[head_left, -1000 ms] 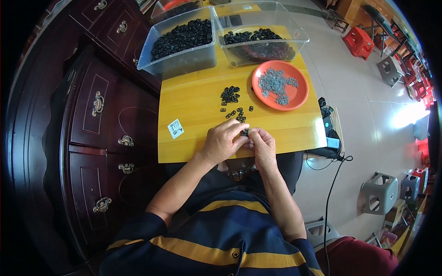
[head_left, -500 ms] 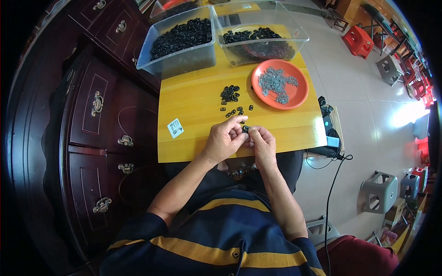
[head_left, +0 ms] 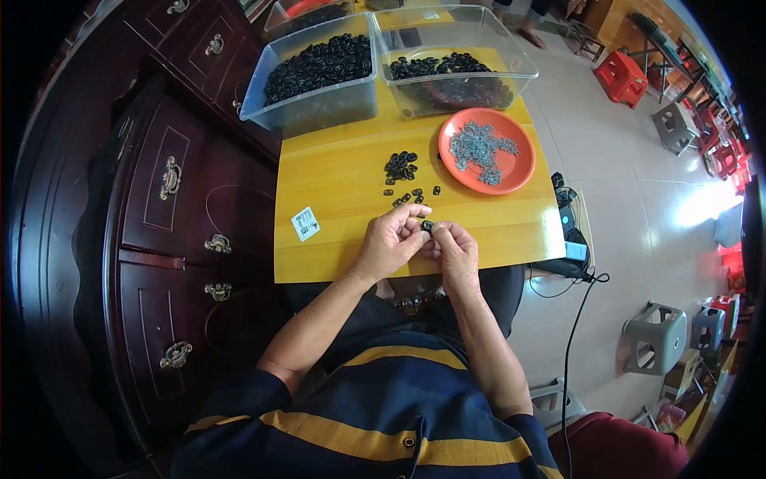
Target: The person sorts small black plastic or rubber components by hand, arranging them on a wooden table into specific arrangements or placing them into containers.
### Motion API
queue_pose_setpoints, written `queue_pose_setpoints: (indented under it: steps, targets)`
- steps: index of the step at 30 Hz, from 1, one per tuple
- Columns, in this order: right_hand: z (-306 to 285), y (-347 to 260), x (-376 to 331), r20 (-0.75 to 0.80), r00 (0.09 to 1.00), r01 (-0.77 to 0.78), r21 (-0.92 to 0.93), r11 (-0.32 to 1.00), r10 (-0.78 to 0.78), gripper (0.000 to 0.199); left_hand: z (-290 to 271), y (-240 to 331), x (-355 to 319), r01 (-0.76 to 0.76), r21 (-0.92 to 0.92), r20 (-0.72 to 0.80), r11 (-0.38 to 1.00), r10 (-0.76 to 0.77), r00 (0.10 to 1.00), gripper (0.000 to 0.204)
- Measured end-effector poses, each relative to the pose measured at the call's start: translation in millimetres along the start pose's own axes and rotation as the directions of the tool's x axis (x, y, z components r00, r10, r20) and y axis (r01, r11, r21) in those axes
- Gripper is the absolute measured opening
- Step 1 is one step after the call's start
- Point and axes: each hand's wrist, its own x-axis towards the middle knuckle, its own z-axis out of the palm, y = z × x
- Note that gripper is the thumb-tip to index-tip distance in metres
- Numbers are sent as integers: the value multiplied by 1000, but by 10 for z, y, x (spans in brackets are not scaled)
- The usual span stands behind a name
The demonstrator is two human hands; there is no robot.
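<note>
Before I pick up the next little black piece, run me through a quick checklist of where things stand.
1. Black part pinched between left hand and right hand: ok.
2. Part fully assembled: cannot tell, too small.
3. Loose black pieces within reach on the yellow table: ok.
4. Orange plate holding grey metal pieces: ok.
5. A hand free to pick: not ok, both are busy.

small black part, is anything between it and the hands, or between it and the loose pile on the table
Nothing visible. The small black part is pinched directly between the left hand and right hand, and bare yellow table lies between it and the loose pile.
</note>
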Motion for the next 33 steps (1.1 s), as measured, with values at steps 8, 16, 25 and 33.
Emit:
queue_pose_setpoints:
  steps: [8,16,25,33]
  targets:
    - [-12,-11,-5,-9,1000,-25,-4,1000,25,16,-156,290,20,-180,363,144,914,136,980,51]
    - [-31,4,-4,15,1000,-6,-30,1000,7,15,-76,273,39,-328,541,185,775,271,945,49]
    - [-19,-12,-21,29,1000,-7,-42,999,8,15,-129,252,62,-325,541,207,776,251,945,33]
    - [-62,38,0,47,999,-9,-29,1000,10,13,-123,216,64,-338,549,204,764,270,941,31]
